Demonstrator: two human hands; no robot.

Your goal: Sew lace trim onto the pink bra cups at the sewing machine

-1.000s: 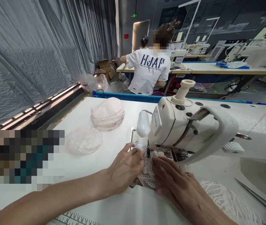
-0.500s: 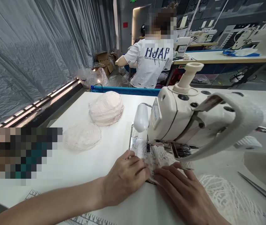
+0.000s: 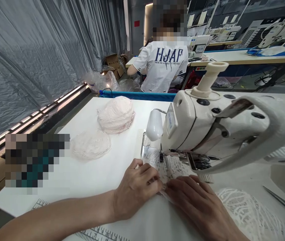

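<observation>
White lace fabric [image 3: 176, 167] lies under the presser foot of a white sewing machine [image 3: 182, 124]. My left hand [image 3: 137, 190] is closed, its curled fingers gripping the lace just in front of the foot. Close beside it, my right hand [image 3: 197, 204] pinches the near edge of the same lace, thumb hidden beneath. The fingertips of both hands almost meet below the presser foot [image 3: 161, 157]. More white lace [image 3: 250, 211] is spread to the right of my right hand, next to dark pointed tweezers or scissors [image 3: 283, 202].
A pile of pale pink cup-shaped pieces [image 3: 117, 113] and a flat sheer lace piece [image 3: 91, 144] lie on the left of the white table [image 3: 64, 177]. Ruler markings [image 3: 99, 232] run along its front. Beyond the table sits a person in a white shirt [image 3: 166, 67].
The camera view has shifted slightly, so the scene sits a little differently in the frame. My hands have drawn closer together at the lace edge, fingertips nearly touching.
</observation>
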